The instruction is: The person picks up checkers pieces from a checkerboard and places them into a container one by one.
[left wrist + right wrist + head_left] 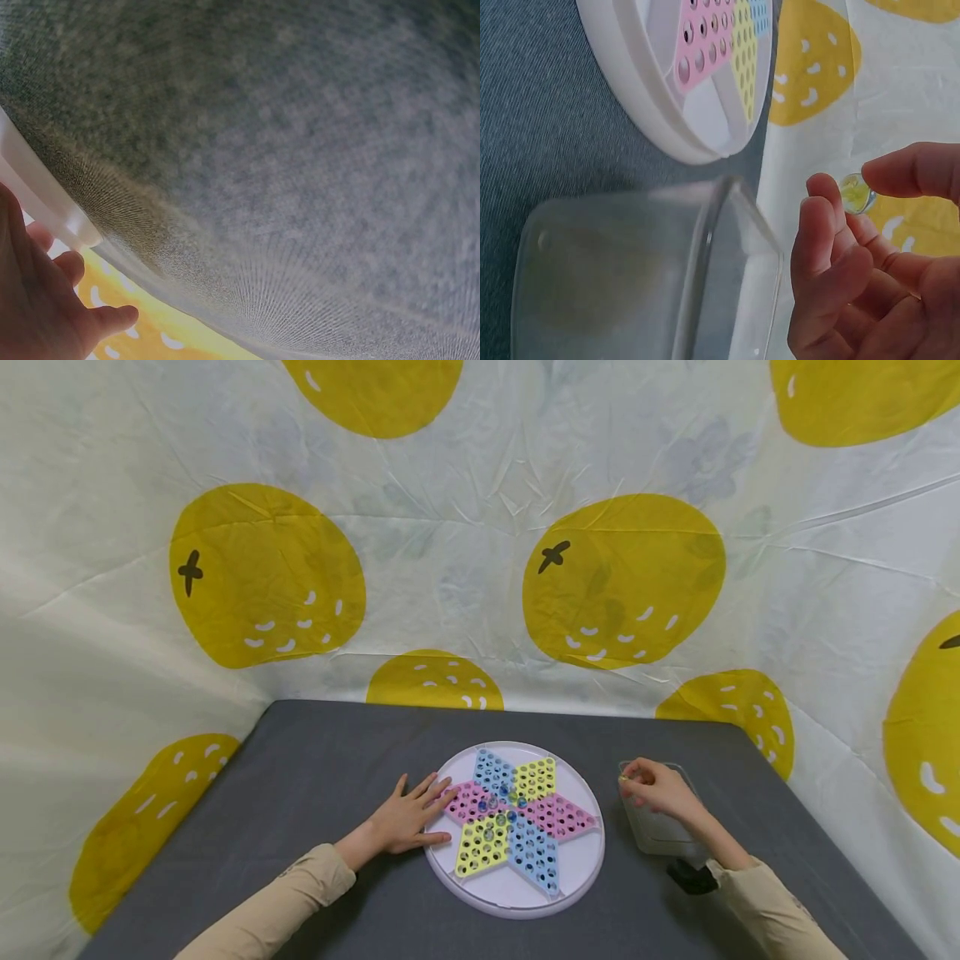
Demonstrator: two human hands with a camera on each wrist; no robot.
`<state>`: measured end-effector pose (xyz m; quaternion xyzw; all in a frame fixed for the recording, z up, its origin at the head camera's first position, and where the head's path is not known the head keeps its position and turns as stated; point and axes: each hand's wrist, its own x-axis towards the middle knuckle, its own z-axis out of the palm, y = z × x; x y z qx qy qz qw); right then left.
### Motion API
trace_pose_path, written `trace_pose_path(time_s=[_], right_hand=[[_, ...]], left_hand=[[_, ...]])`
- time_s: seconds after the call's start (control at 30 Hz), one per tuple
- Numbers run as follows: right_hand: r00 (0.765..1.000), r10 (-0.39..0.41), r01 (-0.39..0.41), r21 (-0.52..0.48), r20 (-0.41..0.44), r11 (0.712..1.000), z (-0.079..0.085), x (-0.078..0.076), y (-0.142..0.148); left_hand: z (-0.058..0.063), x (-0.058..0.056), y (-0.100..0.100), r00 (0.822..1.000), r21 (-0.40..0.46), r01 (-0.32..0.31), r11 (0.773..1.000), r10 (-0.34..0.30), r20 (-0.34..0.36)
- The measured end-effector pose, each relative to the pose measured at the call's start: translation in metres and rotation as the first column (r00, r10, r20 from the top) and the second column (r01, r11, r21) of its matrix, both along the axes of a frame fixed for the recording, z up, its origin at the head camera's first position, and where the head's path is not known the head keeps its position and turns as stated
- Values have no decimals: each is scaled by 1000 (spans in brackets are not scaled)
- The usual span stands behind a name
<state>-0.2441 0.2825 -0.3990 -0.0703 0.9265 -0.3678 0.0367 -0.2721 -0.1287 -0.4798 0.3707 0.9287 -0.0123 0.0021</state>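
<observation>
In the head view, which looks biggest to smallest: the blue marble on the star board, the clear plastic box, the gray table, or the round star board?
1. Gray table
2. Round star board
3. Clear plastic box, partly hidden by the right hand
4. Blue marble

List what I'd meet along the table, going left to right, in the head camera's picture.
Left sleeve → left hand → round game board → right hand → right sleeve

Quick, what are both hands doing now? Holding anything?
Left hand: open, at the edge of the round game board.
Right hand: closed, pinching a clear marble with yellow inside.
</observation>
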Motion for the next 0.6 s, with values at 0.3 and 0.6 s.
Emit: trace_pose_path(time_s=[0.3,0.6], right_hand=[[997,-63,62,14,39,998,-3,5,18],[990,-102,101,10,101,995,-9,10,34]], left_hand=[[0,1,0,1000,-10,-7,1000,7,-6],[-2,0,0,1000,-8,2,1000,-2,-1]])
